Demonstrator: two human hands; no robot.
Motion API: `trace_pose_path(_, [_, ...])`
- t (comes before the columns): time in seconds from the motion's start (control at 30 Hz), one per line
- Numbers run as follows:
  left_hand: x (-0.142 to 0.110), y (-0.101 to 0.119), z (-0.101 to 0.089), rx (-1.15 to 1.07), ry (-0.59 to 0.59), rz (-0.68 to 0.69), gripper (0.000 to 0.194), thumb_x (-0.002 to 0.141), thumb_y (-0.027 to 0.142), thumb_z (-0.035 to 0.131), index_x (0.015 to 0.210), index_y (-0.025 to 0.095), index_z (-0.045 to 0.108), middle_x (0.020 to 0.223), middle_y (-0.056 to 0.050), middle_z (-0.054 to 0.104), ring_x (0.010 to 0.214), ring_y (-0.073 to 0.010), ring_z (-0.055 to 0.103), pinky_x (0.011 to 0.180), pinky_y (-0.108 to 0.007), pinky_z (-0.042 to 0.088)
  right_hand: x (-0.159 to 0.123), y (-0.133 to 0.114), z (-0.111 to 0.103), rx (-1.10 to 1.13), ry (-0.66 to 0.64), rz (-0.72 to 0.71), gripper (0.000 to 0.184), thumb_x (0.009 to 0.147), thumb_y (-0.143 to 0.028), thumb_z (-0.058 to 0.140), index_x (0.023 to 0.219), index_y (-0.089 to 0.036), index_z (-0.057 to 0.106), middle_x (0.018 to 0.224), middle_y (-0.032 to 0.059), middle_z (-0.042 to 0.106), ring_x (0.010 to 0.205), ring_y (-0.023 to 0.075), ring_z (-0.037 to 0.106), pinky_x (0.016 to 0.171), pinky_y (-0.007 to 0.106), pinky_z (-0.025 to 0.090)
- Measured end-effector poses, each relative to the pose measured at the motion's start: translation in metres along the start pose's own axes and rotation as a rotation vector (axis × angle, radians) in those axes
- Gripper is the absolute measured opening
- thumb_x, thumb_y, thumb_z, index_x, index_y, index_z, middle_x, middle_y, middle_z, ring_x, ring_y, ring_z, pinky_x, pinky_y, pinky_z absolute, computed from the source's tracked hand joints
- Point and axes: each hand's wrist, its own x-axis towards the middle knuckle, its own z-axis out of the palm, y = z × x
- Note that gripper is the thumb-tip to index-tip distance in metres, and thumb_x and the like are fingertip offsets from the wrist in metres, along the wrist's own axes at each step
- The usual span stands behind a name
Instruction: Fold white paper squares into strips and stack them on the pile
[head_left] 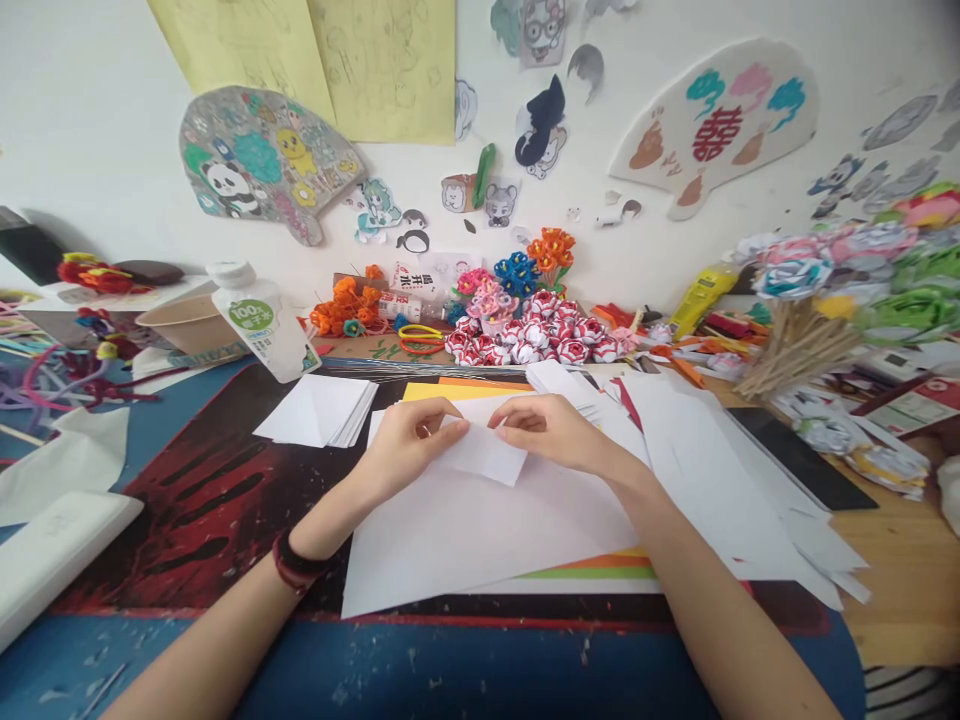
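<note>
My left hand (pixel 409 440) and my right hand (pixel 551 430) both pinch a small folded piece of white paper (pixel 487 455) from its two upper corners. The fingers of each hand are closed on it. The piece lies over a large white sheet (pixel 465 530) that rests on a stack of coloured sheets (pixel 600 570), orange, yellow and green at the edges. A dark red band sits on my left wrist (pixel 296 562).
A pile of small white squares (pixel 319 410) lies at the left, behind it a tipped plastic bottle (pixel 262 320) and a paper bowl (pixel 191 325). Paper roses (pixel 540 335), scissors (pixel 420 340) and flower sticks (pixel 795 350) crowd the back. Loose white sheets (pixel 712 480) and a black phone (pixel 799 455) lie right.
</note>
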Motion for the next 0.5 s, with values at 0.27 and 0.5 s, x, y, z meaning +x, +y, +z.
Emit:
trace_pose_path(0.27, [-0.002, 0.005, 0.005, -0.025, 0.018, -0.031, 0.028, 0.085, 0.041, 0.056, 0.081, 0.016, 0.068, 0.054, 0.005, 0.039, 0.053, -0.0107, 0.036, 0.051, -0.023, 0.029, 0.0, -0.007, 0.001, 0.047, -0.018, -0.06, 0.016, 0.081, -0.03, 0.061, 0.079, -0.015, 0.067, 0.076, 0.0029, 0.064, 0.07, 0.0147, 0.058, 0.065, 0.025, 0.045])
trace_pose_path(0.5, [-0.005, 0.009, 0.012, 0.042, 0.04, 0.017, 0.026, 0.088, 0.036, 0.053, 0.079, 0.016, 0.068, 0.054, 0.004, 0.042, 0.054, -0.0109, 0.038, 0.055, -0.023, 0.032, 0.002, -0.006, 0.004, -0.043, -0.004, -0.061, 0.013, 0.075, -0.017, 0.055, 0.063, -0.015, 0.061, 0.061, -0.0016, 0.055, 0.059, 0.0109, 0.048, 0.055, 0.023, 0.036])
